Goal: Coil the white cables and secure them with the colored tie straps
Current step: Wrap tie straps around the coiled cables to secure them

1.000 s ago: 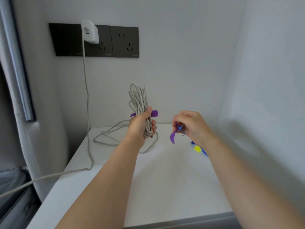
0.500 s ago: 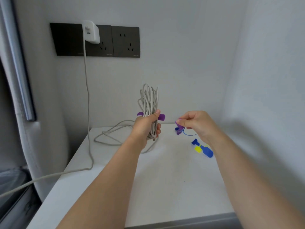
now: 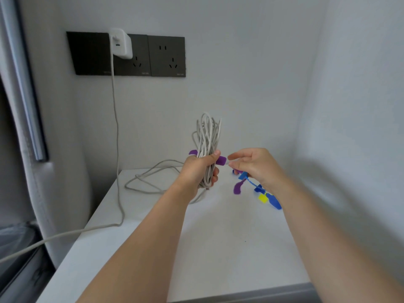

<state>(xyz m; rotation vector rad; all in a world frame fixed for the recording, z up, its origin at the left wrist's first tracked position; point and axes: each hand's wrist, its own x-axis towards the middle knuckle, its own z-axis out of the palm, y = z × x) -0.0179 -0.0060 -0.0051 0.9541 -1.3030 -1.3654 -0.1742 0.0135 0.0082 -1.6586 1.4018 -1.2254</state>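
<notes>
L hand (image 3: 197, 171) fist-closed around mid of coiled white cable (image 3: 207, 136), bundle held upright above counter (image 3: 218, 248), loops sticking up past the thumb. Purple tie strap (image 3: 222, 160) sits across the bundle at grip height, ends poking out both sides. R hand (image 3: 251, 165) just beside strap's right end, fingers loosely spread, not clamped on anything I can see.

Handling: cable looks light, soft but springy; loops prob fan out if grip slackens, so keep the squeeze at mid-bundle. Strap is thin, floppy; best pinched at the free tail end and pulled snug round the waist.

Spare straps (image 3: 262, 191) (purple, blue, yellow) lie on counter under R wrist. Loose cable tail (image 3: 148, 182) trails on counter behind. Separate cable runs from charger (image 3: 120, 43) at wall sockets.

Vs 0.5 s ago: R hand let go of the purple/blue straps it pinched, they're now down on counter; hand moved in toward the bundle. Bundle approx same spot.
</notes>
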